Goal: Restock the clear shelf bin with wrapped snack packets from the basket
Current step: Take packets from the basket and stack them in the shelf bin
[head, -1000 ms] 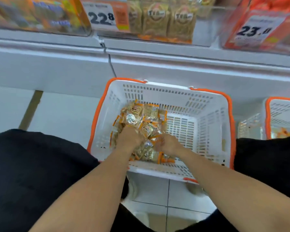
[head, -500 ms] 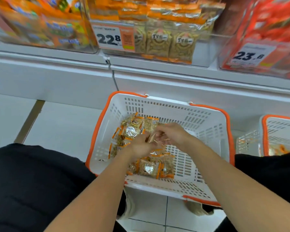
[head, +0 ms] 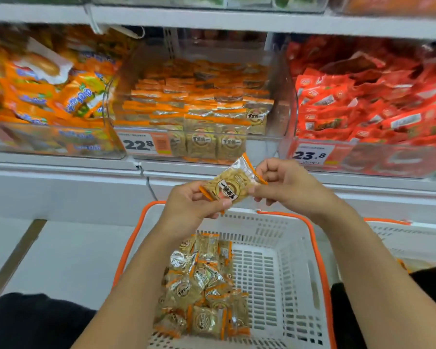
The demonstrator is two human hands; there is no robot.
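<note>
Head view: left hand (head: 191, 210) & right hand (head: 285, 182) both pinch one snack packet (head: 230, 188), long axis tilted up-right, clear shelf bin (head: 199, 102) straight ahead above, above basket (head: 282, 248).

One snack packet (head: 233, 188) is see-through with orange ends and a round label, and it is held up tilted above the basket (head: 297, 268). The white basket with an orange rim has a pile of the same packets (head: 202, 288) in its left side. The clear bin (head: 199, 107) on the shelf is packed with neat rows of them.
</note>
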